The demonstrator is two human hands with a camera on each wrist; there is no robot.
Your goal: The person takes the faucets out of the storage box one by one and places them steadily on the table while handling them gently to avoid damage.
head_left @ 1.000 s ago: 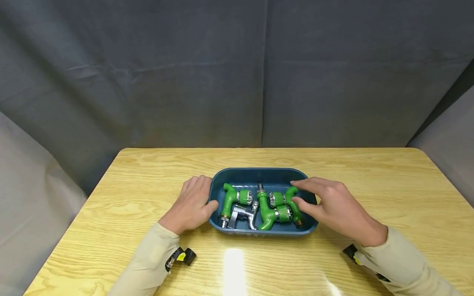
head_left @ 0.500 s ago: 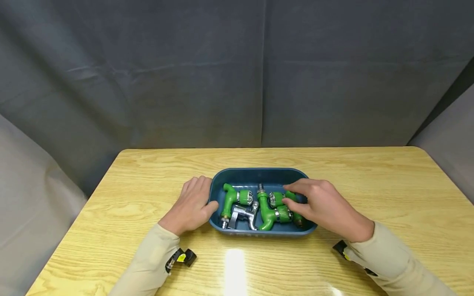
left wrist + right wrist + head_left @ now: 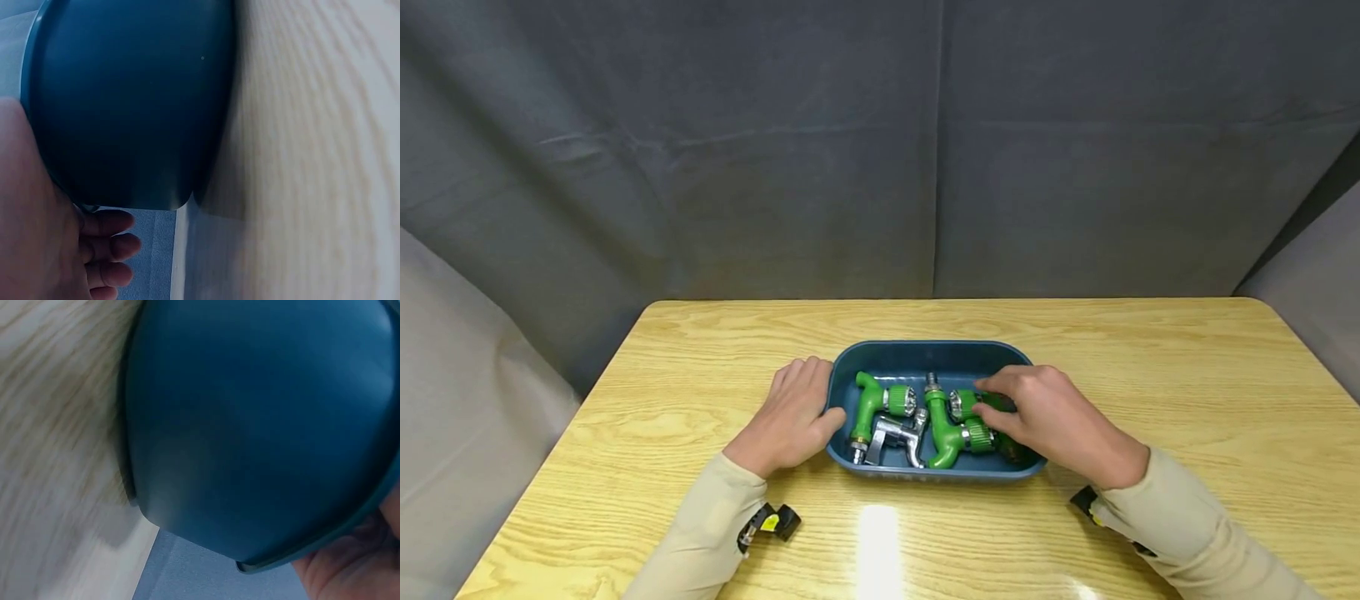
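Observation:
A dark blue plastic bin (image 3: 925, 350) holds several taps. My left hand (image 3: 790, 417) grips the bin's left rim, thumb over the edge; its fingertips show curled below the rim in the left wrist view. A green tap (image 3: 868, 404) lies at the left, beside a chrome tap (image 3: 891, 432). Another green tap (image 3: 942, 429) lies in the middle. Reaching over the bin's right side, my right hand (image 3: 1045, 417) pinches the rightmost green tap (image 3: 961, 404) behind its knob with thumb and fingers. Most of that tap's body is hidden under the hand.
The bin stands on a light wood-grain table (image 3: 715, 350). Grey cloth (image 3: 775, 167) hangs behind the far edge. A black wrist device (image 3: 767, 525) is on the left sleeve, and another (image 3: 1086, 504) on the right.
My right hand has moved left and down over the rightmost green tap, its fingertips closing behind the knob. My left hand stays on the rim.

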